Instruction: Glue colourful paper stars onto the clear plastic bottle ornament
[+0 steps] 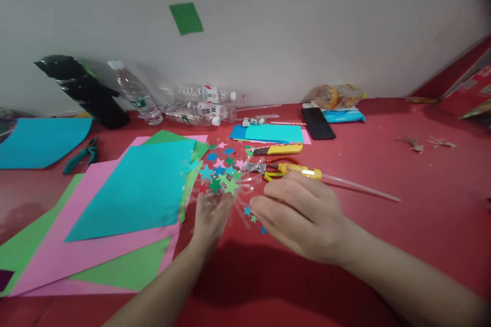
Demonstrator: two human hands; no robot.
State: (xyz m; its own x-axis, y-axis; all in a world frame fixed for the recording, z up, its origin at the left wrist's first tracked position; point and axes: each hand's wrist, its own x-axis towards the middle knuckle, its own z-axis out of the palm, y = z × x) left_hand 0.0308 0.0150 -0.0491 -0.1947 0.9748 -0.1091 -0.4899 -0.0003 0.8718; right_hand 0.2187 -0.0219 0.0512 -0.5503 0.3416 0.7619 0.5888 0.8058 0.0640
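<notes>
A clear plastic piece with strips fanning outward carries several small paper stars [218, 171] in blue, green and pink. My left hand [213, 214] grips it from below, its fingers partly hidden behind the stars. Just to the right, my right hand [299, 214] is closed, with fingertips pinched together beside the clear strips; whatever they hold is too small or hidden to make out. A few more stars [253, 219] show between my hands, near the right fingertips. Scissors and a yellow-handled tool [299, 170] lie just beyond my right hand.
Coloured sheets [134, 189] cover the left of the red table [402, 225]. Pliers [92, 150], a black bottle [88, 94] and clear bottles [138, 94] stand or lie behind. A yellow cutter [284, 149], small paper sheets [274, 133] and a phone [318, 122] lie farther back.
</notes>
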